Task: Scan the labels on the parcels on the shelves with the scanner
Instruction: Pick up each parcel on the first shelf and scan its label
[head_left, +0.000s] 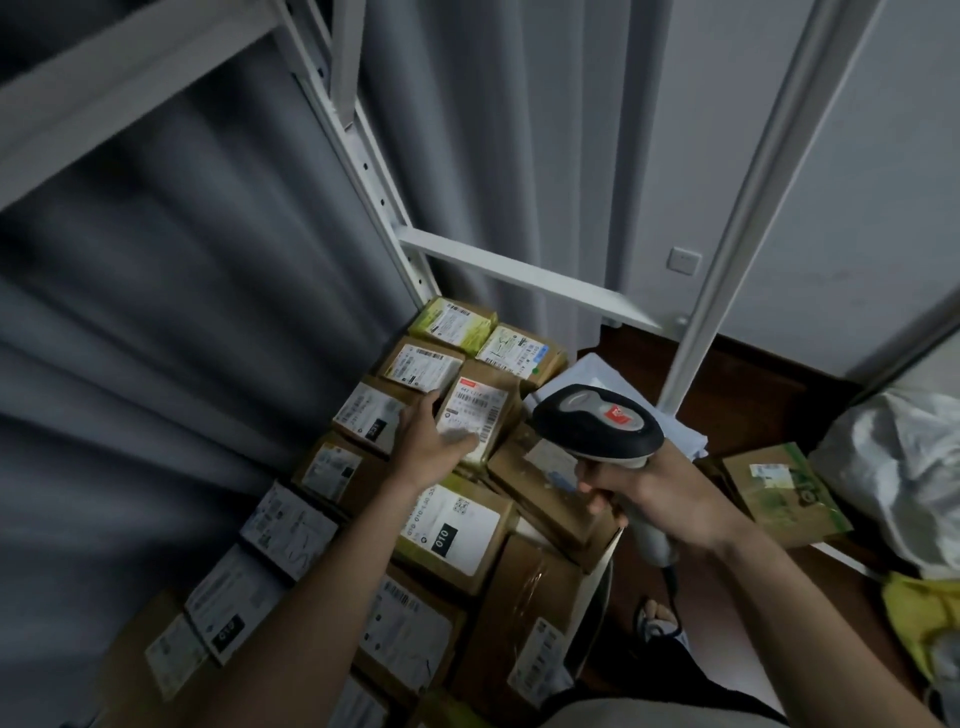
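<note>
Several brown cardboard parcels with white labels fill the low shelf. My left hand (434, 441) grips the near left edge of a small parcel with a red-topped label (475, 410), tilting its label up. My right hand (644, 486) holds a black and grey handheld scanner (597, 421) by its handle, just right of that parcel, its head pointing toward the label. A bigger parcel marked 010 (457, 525) lies under my left forearm.
White metal shelf uprights (753, 208) and a crossbar (519, 273) frame the shelf. Grey curtains hang behind. A green-printed box (779, 491), a white plastic bag (904, 467) and a yellow bag (924, 613) lie at right on the dark floor. A foot in a sandal (657, 618) stands below.
</note>
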